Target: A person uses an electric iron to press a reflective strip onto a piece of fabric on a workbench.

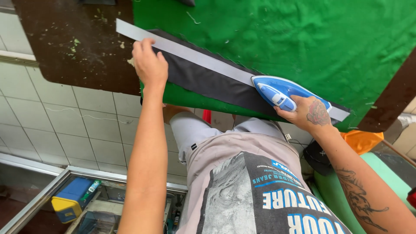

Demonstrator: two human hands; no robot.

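My left hand (149,64) presses flat on the left end of a long dark fabric strip (203,80), fingers closed on the cloth beside a grey metal ruler (195,54) lying along its upper edge. My right hand (308,113) grips the handle of a blue and white clothes iron (277,90), whose soleplate rests on the right part of the strip and ruler, tip pointing left. The strip lies diagonally on a green cloth-covered board (294,34).
A dark brown tabletop (73,43) with crumbs extends left of the green cloth. Below are a white tiled floor (65,121), a glass cabinet (86,195) with a blue and yellow box, and an orange item (362,141) at right.
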